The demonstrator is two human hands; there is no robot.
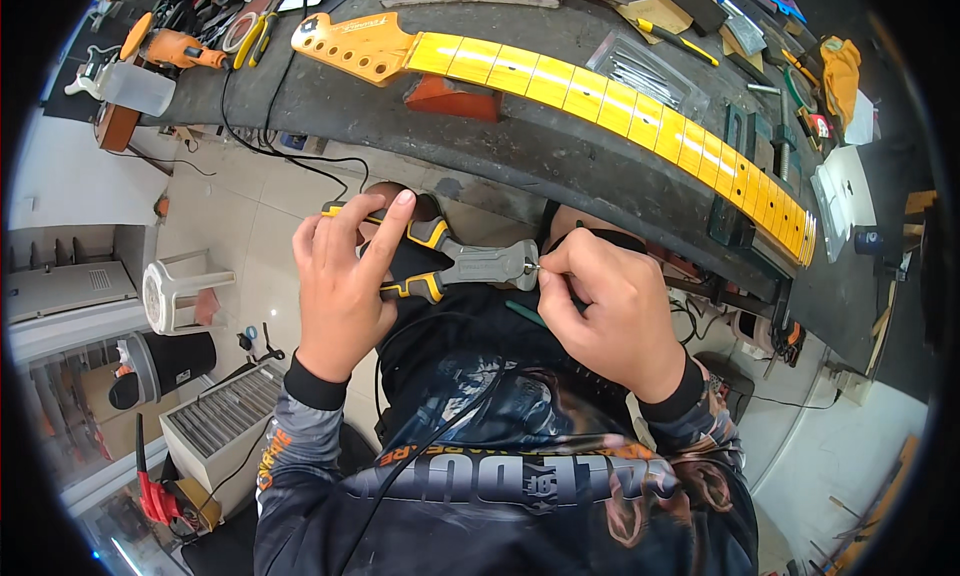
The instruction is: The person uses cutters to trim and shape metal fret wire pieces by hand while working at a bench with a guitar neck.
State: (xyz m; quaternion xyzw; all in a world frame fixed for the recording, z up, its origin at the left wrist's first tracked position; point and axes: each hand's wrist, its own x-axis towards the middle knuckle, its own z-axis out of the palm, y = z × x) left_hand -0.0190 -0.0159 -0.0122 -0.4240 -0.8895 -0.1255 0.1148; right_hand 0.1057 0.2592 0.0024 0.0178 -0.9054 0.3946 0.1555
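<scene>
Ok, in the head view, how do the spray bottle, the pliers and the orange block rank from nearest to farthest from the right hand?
1. Pliers: just left of the right hand, their head close beside its fingertips.
2. Orange block: up and to the left, on the bench.
3. Spray bottle: far left, near the bench's edge.

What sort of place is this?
Likely a guitar workshop: a guitar neck lies over a tool-strewn bench, with a yellow-and-grey plier-like tool at the left hand.
</scene>
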